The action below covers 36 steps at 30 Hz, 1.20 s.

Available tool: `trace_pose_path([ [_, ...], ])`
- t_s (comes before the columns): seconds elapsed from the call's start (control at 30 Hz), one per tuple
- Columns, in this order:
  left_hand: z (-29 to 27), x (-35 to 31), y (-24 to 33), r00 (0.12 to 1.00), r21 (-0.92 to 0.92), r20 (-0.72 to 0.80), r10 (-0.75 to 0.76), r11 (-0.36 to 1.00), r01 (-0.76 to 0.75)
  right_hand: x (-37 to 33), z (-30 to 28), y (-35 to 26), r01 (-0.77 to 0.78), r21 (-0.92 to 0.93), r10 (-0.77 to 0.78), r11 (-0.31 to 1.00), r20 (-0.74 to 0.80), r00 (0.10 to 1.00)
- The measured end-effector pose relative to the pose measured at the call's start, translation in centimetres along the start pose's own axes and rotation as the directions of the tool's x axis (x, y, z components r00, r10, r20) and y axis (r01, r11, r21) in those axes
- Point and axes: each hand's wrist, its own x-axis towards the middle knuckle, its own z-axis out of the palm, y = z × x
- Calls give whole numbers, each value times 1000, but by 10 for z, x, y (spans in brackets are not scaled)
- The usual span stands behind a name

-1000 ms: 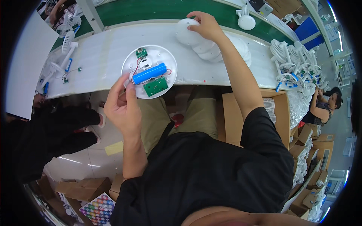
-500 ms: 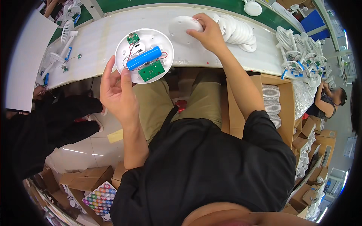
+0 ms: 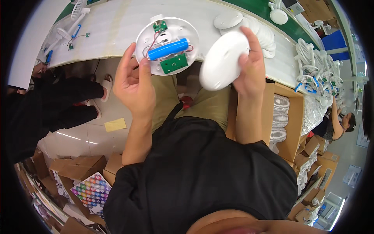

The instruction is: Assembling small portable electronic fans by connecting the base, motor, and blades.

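Observation:
My left hand (image 3: pixel 136 84) grips the rim of a round white fan base (image 3: pixel 189 33), its hollow side facing up. Inside it lie a blue cylindrical battery (image 3: pixel 168 49), a green circuit board (image 3: pixel 174 64) and a smaller green board (image 3: pixel 159 26), joined by thin red and dark wires. In my right hand (image 3: pixel 251 66) is a smooth white round cover (image 3: pixel 225 62), tilted and held by its right edge between thumb and fingers. The cover is apart from the base, just right of it. Both are held up over the bench's near edge and my lap.
Overlapping white covers (image 3: pixel 259 31) lie on the white bench (image 3: pixel 113 27). Fan assemblies (image 3: pixel 311 58) with blue batteries crowd its right end. An open carton (image 3: pixel 290 117) of stacked white discs stands at my right. Another person's dark-clothed legs (image 3: pixel 66 97) are at the left.
My right hand has brought the cover from beside the pile toward me, turning its smooth face up. My left hand and the base have shifted right and slightly up in view.

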Motion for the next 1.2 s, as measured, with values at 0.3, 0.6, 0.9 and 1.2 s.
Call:
trace_pose_path([
  [0.3, 0, -21, -13, 990, 130, 111, 85, 987, -99, 8, 51, 42, 42, -144, -48, 989, -34, 998],
  [0.6, -20, -18, -13, 980, -100, 196, 35, 995, -16, 3, 58, 46, 103, -393, -127, 914, -36, 991],
  [0.9, -17, -31, -13, 984, 85, 153, 88, 991, -102, 6, 59, 47, 214, -580, -212, 786, 73, 975],
  [1.2, -15, -33, -3, 985, 68, 168, -29, 997, 18, -1, 59, 43, 72, -467, -83, 881, -2, 997],
])
